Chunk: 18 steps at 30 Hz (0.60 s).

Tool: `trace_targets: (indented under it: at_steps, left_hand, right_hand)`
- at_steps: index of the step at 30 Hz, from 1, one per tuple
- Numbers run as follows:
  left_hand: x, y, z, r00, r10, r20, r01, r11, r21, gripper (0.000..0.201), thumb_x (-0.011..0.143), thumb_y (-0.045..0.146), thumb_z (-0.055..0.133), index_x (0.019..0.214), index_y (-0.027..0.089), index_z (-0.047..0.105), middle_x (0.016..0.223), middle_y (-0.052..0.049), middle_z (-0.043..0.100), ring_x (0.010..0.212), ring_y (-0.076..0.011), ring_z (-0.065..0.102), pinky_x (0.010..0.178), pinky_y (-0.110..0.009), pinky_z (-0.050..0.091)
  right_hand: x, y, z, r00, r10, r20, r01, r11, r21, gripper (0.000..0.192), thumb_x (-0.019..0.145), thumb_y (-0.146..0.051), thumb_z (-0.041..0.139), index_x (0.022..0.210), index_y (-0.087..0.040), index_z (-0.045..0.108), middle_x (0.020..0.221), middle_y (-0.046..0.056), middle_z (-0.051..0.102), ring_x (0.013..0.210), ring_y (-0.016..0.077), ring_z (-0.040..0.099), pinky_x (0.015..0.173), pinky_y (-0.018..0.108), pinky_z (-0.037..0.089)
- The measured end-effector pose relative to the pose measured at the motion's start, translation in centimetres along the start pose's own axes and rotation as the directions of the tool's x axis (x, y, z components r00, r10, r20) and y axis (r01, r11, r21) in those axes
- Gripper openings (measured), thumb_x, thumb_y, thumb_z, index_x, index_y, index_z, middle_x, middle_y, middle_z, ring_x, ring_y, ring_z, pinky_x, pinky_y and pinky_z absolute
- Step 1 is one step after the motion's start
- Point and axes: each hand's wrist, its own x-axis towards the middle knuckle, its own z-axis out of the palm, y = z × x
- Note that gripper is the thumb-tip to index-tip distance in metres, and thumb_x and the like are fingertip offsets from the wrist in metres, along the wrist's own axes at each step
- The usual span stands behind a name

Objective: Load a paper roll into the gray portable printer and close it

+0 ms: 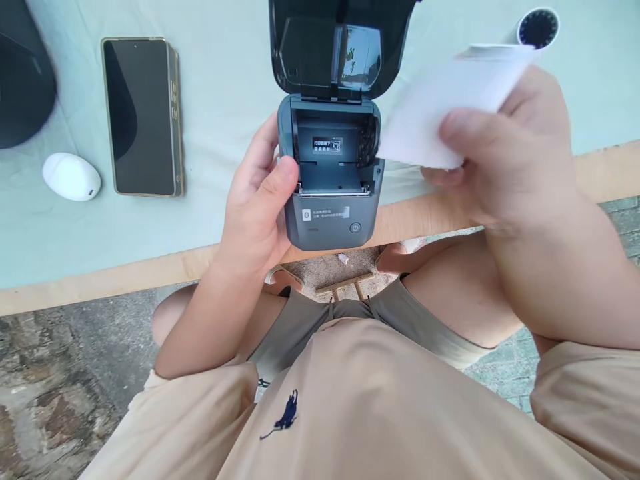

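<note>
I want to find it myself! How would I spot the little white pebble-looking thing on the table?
Start at the pale green table cover and go to its left side, where a dark phone lies flat. Just left of the phone's lower end sits the white oval gadget. It is the only small, smooth, rounded white thing there, far from the grey printer in the left hand.

place: outdoor work spot | signs: rough stone paving point(55, 387) underfoot — cloth-covered wooden table point(100, 280)
</note>
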Motion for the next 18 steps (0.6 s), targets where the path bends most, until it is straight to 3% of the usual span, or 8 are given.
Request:
trace_targets:
  at_steps: [4, 7, 11, 15, 18]
  left_hand:
    - [-0.1, 0.3, 0.2, 1.0, -0.019, 0.006, 0.019, 0.999, 0.038, 0.054, 0.093, 0.062, 0.078, 0.133, 0.027, 0.069, 0.134, -0.006, 0.077, 0.13, -0.0321, 0.075, 0.116, -0.051, 0.063]
    - [-0.1, 0.5, 0.4, 1.0, -0.009, 0.007, 0.009, 0.999, 0.036, 0.051, 0.094, 0.061, 0.078, 0.132, 0.027, 0.07, 0.133, -0.005, 0.078, 0.127, -0.0311, 0.076, 0.113, -0.049, 0.066]
    - [-0.1, 0.3, 0.4, 1.0, 0.006, 0.011, -0.006, 1.0, 0.007, 0.053, 0.094, 0.059, 0.079, 0.133, 0.025, 0.069, 0.128, -0.004, 0.077, 0.131, -0.0318, 0.076, 0.116, -0.054, 0.065]
    - [-0.1, 0.2, 0.0, 1.0, 0.006, 0.028, -0.006, 1.0, -0.005, 0.06, 0.091, 0.064, 0.08, 0.134, 0.023, 0.067, 0.125, -0.003, 0.077, 0.141, -0.0343, 0.071, 0.121, -0.061, 0.061]
    - [-0.1, 0.3, -0.1, 0.999, -0.006, 0.038, 0.006, 1.0, 0.01, 0.063, 0.092, 0.064, 0.08, 0.137, 0.023, 0.065, 0.13, -0.004, 0.076, 0.144, -0.0354, 0.068, 0.124, -0.061, 0.057]
  right_hand:
    - [-1.2, -0.1, -0.5, 0.952, -0.301, 0.045, 0.303, 0.923, -0.238, 0.039, 0.088, -0.056, 0.082, 0.089, -0.023, 0.063, 0.079, 0.0, 0.056, 0.071, 0.0094, 0.052, 0.081, 0.034, 0.048]
    - [-1.7, -0.3, -1.5, 0.912, -0.399, 0.092, 0.392, 0.788, -0.475, 0.029, 0.098, -0.052, 0.071, 0.104, -0.024, 0.068, 0.103, 0.003, 0.066, 0.096, 0.0135, 0.062, 0.101, 0.037, 0.05]
    - [-1.9, 0.4, -2.4, 0.91, -0.411, 0.054, 0.374, 0.758, -0.534, 0.045, 0.094, -0.049, 0.077, 0.135, -0.036, 0.063, 0.137, 0.0, 0.059, 0.101, 0.0123, 0.064, 0.088, 0.032, 0.051]
    - [-2.2, 1.2, -2.6, 0.956, -0.233, 0.176, 0.292, 0.758, -0.584, 0.067, 0.092, -0.037, 0.08, 0.151, -0.043, 0.049, 0.126, -0.001, 0.069, 0.099, 0.0146, 0.072, 0.084, 0.033, 0.055]
    - [-2.4, 1.6, -3.2, 0.933, -0.3, 0.199, 0.359, 0.742, -0.565, 0.07, 0.093, -0.045, 0.079, 0.155, -0.045, 0.048, 0.141, -0.002, 0.066, 0.123, 0.0213, 0.072, 0.086, 0.034, 0.057]
